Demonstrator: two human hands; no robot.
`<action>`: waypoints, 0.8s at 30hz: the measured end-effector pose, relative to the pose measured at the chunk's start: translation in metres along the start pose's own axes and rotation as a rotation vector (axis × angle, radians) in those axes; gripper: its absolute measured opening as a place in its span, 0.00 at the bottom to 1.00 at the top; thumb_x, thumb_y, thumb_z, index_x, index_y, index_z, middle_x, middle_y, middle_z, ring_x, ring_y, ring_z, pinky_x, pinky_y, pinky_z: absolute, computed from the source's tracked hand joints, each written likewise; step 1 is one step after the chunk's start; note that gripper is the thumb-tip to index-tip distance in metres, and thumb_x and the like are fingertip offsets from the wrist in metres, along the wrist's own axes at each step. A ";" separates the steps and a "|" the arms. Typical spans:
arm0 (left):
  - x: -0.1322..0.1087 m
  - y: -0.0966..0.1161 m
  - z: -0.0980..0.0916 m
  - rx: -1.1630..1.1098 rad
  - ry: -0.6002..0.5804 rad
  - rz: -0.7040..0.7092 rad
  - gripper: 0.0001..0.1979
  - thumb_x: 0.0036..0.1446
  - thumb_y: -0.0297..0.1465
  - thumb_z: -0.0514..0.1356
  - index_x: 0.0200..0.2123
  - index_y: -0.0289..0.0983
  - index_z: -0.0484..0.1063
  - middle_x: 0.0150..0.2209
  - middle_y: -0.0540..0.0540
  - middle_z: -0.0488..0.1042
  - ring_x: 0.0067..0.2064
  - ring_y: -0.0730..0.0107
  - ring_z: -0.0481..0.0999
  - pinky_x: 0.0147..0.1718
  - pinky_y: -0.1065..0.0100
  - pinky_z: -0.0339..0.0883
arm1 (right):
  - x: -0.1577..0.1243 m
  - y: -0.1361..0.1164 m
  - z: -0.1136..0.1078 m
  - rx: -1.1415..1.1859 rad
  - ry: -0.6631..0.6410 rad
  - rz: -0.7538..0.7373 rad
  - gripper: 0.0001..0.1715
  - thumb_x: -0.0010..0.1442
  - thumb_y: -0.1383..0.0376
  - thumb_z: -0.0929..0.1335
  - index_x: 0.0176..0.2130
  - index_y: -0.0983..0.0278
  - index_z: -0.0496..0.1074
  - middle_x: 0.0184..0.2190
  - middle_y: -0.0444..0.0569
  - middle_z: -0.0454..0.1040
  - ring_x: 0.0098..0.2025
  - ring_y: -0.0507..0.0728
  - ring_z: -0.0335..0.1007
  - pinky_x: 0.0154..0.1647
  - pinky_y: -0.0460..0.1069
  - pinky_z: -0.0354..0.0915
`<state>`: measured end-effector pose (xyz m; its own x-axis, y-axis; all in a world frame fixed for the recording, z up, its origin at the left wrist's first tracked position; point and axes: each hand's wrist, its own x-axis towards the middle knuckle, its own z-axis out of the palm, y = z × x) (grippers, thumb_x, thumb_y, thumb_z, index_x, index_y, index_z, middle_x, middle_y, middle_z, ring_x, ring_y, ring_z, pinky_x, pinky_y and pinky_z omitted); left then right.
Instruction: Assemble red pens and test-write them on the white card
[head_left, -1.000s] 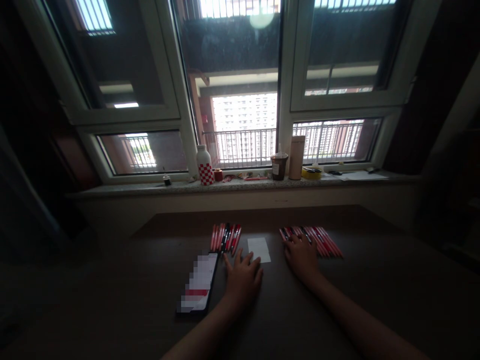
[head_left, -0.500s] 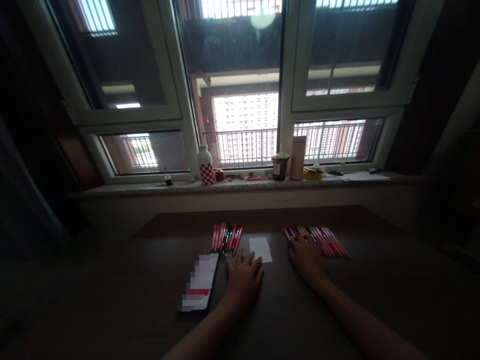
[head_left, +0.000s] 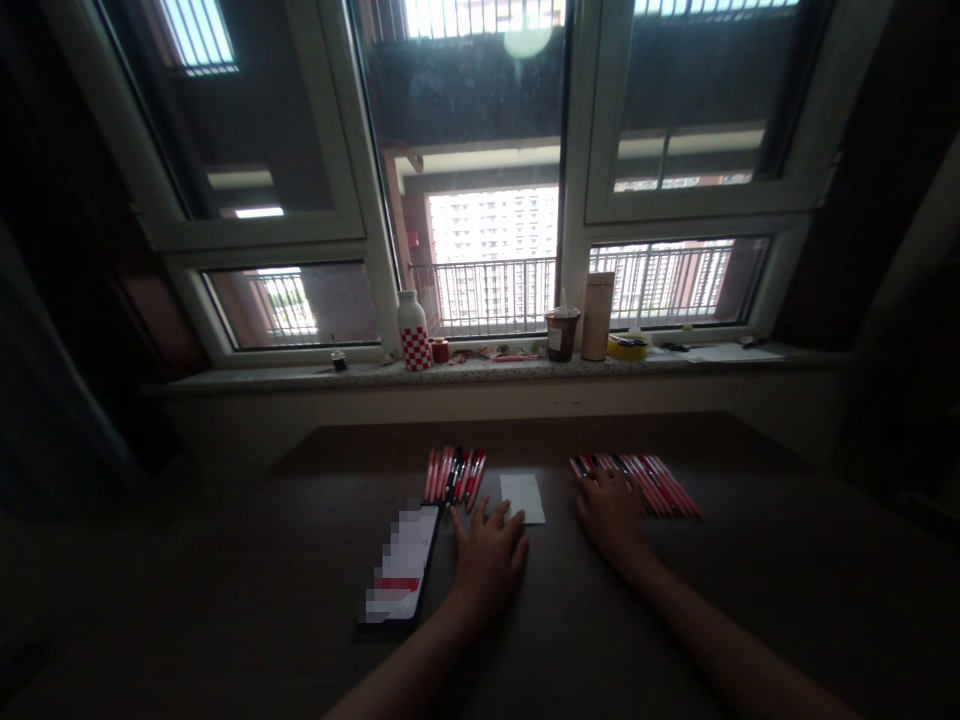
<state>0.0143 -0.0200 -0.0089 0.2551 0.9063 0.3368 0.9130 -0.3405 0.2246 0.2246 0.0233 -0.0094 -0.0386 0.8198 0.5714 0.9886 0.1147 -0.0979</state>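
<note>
Red pens [head_left: 661,489] lie touching the right hand [head_left: 611,516].

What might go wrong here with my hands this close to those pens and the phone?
The right hand touches the right row of pens, so a careless sweep may scatter or roll them. The left hand rests flat between the phone and the white card, and it might nudge either.
</note>
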 end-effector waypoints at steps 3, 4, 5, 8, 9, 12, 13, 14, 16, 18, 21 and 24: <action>0.000 0.001 0.000 0.001 0.021 0.003 0.17 0.61 0.42 0.50 0.53 0.54 0.65 0.58 0.52 0.66 0.63 0.52 0.54 0.56 0.29 0.29 | 0.000 -0.001 0.002 0.109 0.018 -0.077 0.13 0.57 0.69 0.65 0.42 0.61 0.74 0.44 0.53 0.72 0.49 0.64 0.60 0.53 0.61 0.51; -0.001 0.001 -0.001 0.002 0.027 0.006 0.17 0.61 0.42 0.50 0.53 0.54 0.65 0.58 0.52 0.66 0.63 0.52 0.54 0.56 0.29 0.29 | -0.001 -0.002 0.003 0.157 0.017 -0.117 0.14 0.57 0.69 0.65 0.43 0.61 0.74 0.44 0.52 0.72 0.49 0.64 0.59 0.53 0.60 0.52; -0.001 0.001 -0.001 0.005 0.029 0.007 0.17 0.61 0.42 0.50 0.53 0.54 0.65 0.58 0.52 0.67 0.63 0.52 0.55 0.56 0.29 0.29 | -0.002 -0.003 0.003 0.209 0.008 -0.167 0.14 0.57 0.70 0.65 0.43 0.61 0.74 0.44 0.52 0.72 0.50 0.63 0.59 0.53 0.59 0.53; -0.001 0.000 0.000 0.018 0.031 0.017 0.18 0.61 0.42 0.50 0.54 0.53 0.65 0.57 0.50 0.67 0.62 0.52 0.55 0.56 0.29 0.30 | -0.006 -0.009 0.004 0.330 -0.034 -0.343 0.15 0.58 0.70 0.65 0.45 0.59 0.73 0.45 0.50 0.72 0.50 0.61 0.59 0.54 0.57 0.55; -0.001 0.000 0.000 0.023 0.034 0.019 0.18 0.61 0.42 0.50 0.54 0.53 0.64 0.57 0.49 0.67 0.62 0.52 0.56 0.56 0.29 0.30 | -0.007 -0.010 0.004 0.356 -0.058 -0.398 0.15 0.59 0.69 0.64 0.45 0.58 0.73 0.44 0.49 0.72 0.50 0.60 0.59 0.54 0.57 0.55; -0.001 0.001 0.000 0.043 0.068 0.009 0.18 0.61 0.41 0.50 0.54 0.51 0.65 0.56 0.49 0.68 0.61 0.53 0.57 0.57 0.30 0.31 | -0.009 -0.014 0.002 0.383 -0.103 -0.486 0.14 0.61 0.68 0.64 0.45 0.56 0.73 0.43 0.46 0.73 0.50 0.60 0.59 0.54 0.57 0.55; -0.001 0.002 0.000 0.054 0.090 -0.003 0.18 0.61 0.41 0.50 0.54 0.50 0.65 0.55 0.48 0.69 0.61 0.53 0.57 0.58 0.31 0.32 | -0.009 -0.015 0.002 0.385 -0.112 -0.495 0.13 0.61 0.67 0.64 0.44 0.56 0.73 0.43 0.46 0.73 0.49 0.60 0.59 0.54 0.57 0.55; -0.001 0.003 -0.001 0.070 0.114 -0.021 0.18 0.60 0.40 0.50 0.53 0.49 0.66 0.54 0.48 0.70 0.61 0.54 0.58 0.58 0.32 0.32 | -0.009 -0.015 0.001 0.389 -0.119 -0.501 0.12 0.62 0.67 0.64 0.44 0.56 0.73 0.43 0.46 0.73 0.49 0.60 0.59 0.53 0.57 0.55; -0.001 0.004 -0.004 0.119 0.165 -0.072 0.17 0.60 0.39 0.51 0.51 0.46 0.68 0.52 0.46 0.71 0.60 0.53 0.58 0.59 0.34 0.33 | -0.009 -0.014 0.000 0.394 -0.131 -0.503 0.12 0.62 0.67 0.63 0.43 0.57 0.74 0.43 0.46 0.73 0.49 0.60 0.59 0.53 0.58 0.55; -0.001 0.004 -0.008 0.188 0.197 -0.112 0.17 0.59 0.39 0.52 0.49 0.44 0.69 0.51 0.44 0.71 0.58 0.53 0.60 0.59 0.36 0.34 | -0.008 -0.013 0.000 0.393 -0.143 -0.499 0.12 0.62 0.67 0.63 0.43 0.57 0.74 0.43 0.46 0.74 0.49 0.60 0.59 0.53 0.58 0.55; 0.001 0.002 -0.015 0.290 0.201 -0.153 0.17 0.58 0.40 0.53 0.48 0.41 0.71 0.49 0.41 0.70 0.56 0.51 0.61 0.58 0.36 0.36 | -0.007 -0.013 0.001 0.377 -0.153 -0.485 0.12 0.62 0.67 0.64 0.43 0.57 0.74 0.43 0.46 0.74 0.49 0.60 0.59 0.54 0.58 0.54; 0.002 -0.001 -0.020 0.354 0.184 -0.186 0.18 0.57 0.40 0.53 0.47 0.40 0.72 0.48 0.40 0.70 0.54 0.50 0.62 0.58 0.36 0.36 | -0.006 -0.013 0.001 0.358 -0.144 -0.462 0.11 0.61 0.67 0.64 0.42 0.58 0.74 0.43 0.46 0.74 0.49 0.59 0.60 0.54 0.57 0.54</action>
<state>0.0079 -0.0231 0.0096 0.0442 0.8734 0.4850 0.9990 -0.0397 -0.0195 0.2116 0.0169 -0.0125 -0.4971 0.7048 0.5062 0.7551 0.6387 -0.1478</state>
